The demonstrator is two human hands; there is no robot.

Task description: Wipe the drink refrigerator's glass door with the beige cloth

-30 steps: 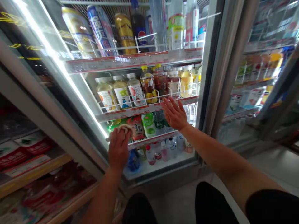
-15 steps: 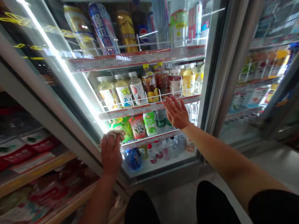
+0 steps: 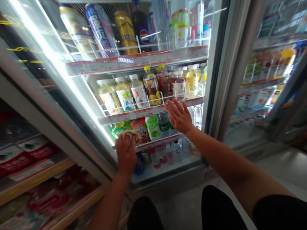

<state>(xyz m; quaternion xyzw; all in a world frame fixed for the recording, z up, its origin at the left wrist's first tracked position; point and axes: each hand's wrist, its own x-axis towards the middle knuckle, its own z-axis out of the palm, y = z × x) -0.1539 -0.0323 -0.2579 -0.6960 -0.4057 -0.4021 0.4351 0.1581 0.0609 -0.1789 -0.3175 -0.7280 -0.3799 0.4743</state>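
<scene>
My left hand [image 3: 126, 155] presses a crumpled beige cloth [image 3: 130, 134] against the glass door [image 3: 192, 150] of a lit drinks fridge, low on the pane, in front of the green and red cartons. My right hand [image 3: 178, 115] lies flat on the same glass further right, fingers spread, holding nothing, level with the red price strip of the middle shelf [image 3: 144, 112]. Behind the glass stand rows of juice and tea bottles [image 3: 151, 89], and cans and large bottles [image 3: 127, 30] on the shelf above.
Small bottles [image 3: 165, 153] sit on the fridge floor. A metal door frame [image 3: 227, 73] divides this fridge from a second glass-fronted one [image 3: 266, 73] on the right. Wooden shelves with red packets [image 3: 31, 156] run along the left. My knees [image 3: 213, 207] are at the bottom edge.
My left hand slid the cloth left across the glass, then back right to near where it began. My right hand stayed flat on the glass.
</scene>
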